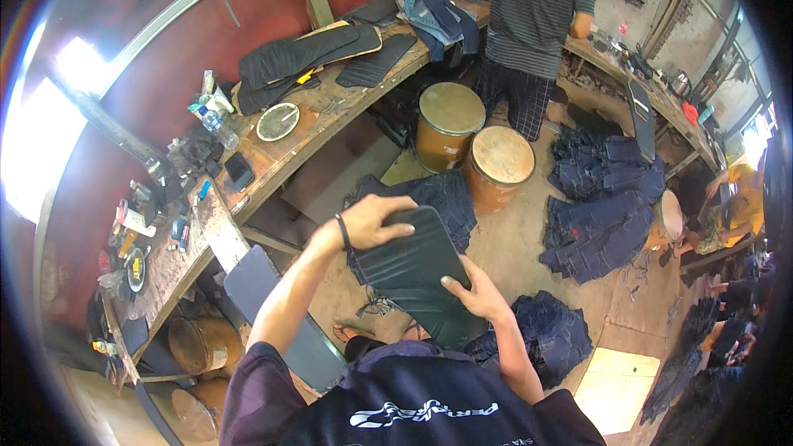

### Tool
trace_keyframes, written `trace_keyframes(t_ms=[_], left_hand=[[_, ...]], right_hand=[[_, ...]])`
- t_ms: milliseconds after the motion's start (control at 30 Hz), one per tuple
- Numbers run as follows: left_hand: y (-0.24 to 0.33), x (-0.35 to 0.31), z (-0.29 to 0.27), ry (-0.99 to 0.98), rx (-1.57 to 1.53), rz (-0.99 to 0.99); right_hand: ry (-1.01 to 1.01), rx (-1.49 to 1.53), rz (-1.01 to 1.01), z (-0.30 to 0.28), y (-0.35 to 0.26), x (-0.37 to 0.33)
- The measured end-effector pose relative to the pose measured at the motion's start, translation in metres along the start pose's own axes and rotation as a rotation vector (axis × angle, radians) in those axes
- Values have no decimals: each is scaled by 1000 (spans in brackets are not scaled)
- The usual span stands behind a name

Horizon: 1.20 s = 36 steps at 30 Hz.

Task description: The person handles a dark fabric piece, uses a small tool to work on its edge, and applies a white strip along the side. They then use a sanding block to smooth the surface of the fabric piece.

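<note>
Left hand (374, 221) half-curled on the far end of a dark ridged panel (413, 263), right hand (481, 292) clasping its right edge, thumbs on top, panel held near, right of the workbench (329, 112), denim pile (596, 233) farther right.

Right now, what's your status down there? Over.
Left hand on upper-left edge, right hand on right edge. Dark ridged board held between them. Denim pile beyond; nothing visibly blocking.

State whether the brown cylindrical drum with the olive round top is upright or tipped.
Upright: the drum shows its round top facing up, side below.
</note>
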<state>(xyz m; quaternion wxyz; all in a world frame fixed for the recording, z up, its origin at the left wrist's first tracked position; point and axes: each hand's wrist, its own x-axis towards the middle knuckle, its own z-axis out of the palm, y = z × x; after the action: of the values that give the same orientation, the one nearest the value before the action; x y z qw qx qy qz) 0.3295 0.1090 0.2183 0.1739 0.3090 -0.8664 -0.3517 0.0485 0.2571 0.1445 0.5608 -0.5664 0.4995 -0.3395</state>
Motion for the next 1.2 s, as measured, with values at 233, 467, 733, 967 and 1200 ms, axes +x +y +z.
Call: trace_keyframes(t_ms=[233, 467, 733, 967, 1200], left_hand=[[-15, -17, 28, 8, -152, -176], [-19, -29, 44, 0, -130, -160], [-9, -33, 66, 1, -53, -145], [6, -21, 68, 71, -36, -181], [-11, -20, 72, 135, -88, -173]], right_hand=[[-86, -96, 229, -4, 31, -30], [11, -201, 290, 7, 44, -38], [113, -352, 325, 17, 50, -54], [70, -297, 354, -3, 52, -81], [179, -218, 211, 15, 51, -101]])
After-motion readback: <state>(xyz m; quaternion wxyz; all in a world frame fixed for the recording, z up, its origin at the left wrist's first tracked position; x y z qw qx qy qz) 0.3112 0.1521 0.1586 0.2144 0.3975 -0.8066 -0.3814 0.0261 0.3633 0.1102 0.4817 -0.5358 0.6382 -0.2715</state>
